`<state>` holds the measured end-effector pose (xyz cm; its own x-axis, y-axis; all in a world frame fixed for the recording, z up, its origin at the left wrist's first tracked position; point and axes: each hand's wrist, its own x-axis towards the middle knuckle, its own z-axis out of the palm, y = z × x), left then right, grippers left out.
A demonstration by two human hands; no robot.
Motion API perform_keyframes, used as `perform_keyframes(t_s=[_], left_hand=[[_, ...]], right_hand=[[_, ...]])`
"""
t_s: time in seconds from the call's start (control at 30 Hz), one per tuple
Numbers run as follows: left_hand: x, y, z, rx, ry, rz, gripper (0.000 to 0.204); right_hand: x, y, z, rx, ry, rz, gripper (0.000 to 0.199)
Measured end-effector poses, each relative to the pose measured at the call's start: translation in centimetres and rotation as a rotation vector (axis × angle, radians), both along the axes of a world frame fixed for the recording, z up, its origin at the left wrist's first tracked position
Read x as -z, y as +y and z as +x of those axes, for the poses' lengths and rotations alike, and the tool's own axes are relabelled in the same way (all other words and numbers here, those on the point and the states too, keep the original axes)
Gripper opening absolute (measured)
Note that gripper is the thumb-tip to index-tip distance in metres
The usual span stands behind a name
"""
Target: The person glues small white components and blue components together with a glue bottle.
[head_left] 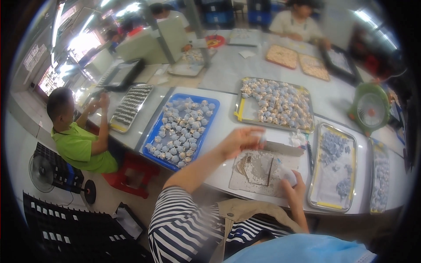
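My left hand (pixel 240 140) is raised over the table with its fingers pinched on a small pale piece, blurred by motion. My right hand (pixel 293 189) rests on a worn grey work mat (pixel 245 182) and grips a small whitish piece at its right edge. A stack of grey cardboard pieces (pixel 259 168) lies on the mat between my hands. A blue tray (pixel 152 139) full of small grey-blue parts sits to my left. A metal tray (pixel 240 109) of similar pale parts lies beyond my hands.
A metal tray (pixel 316 199) with a few blue-grey parts is at my right, another (pixel 379 193) beside it. A green fan (pixel 371 109) stands far right. A person in a green shirt (pixel 79 147) sits at left; another person (pixel 294 23) sits across. Black crates (pixel 66 228) lie on the floor.
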<state>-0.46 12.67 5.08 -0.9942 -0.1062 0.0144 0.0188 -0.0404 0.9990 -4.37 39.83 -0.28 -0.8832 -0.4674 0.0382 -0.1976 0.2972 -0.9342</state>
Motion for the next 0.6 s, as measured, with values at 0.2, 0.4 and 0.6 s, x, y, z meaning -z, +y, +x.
perform_keyframes(t_s=[0.2,0.4,0.6], left_hand=[[5.2,3.9,8.3,0.146,-0.279,0.753,0.033],[4.9,5.1,11.0,0.340,-0.379,0.511,0.028],[6.3,4.9,11.3,0.210,-0.153,0.138,0.025]], right_hand=[[-0.5,-2.7,1.2,0.043,-0.587,-0.527,0.032],[0.5,-5.5,2.9,0.076,-0.512,-0.535,0.030],[1.5,-5.1,3.9,0.158,-0.501,-0.606,0.030]])
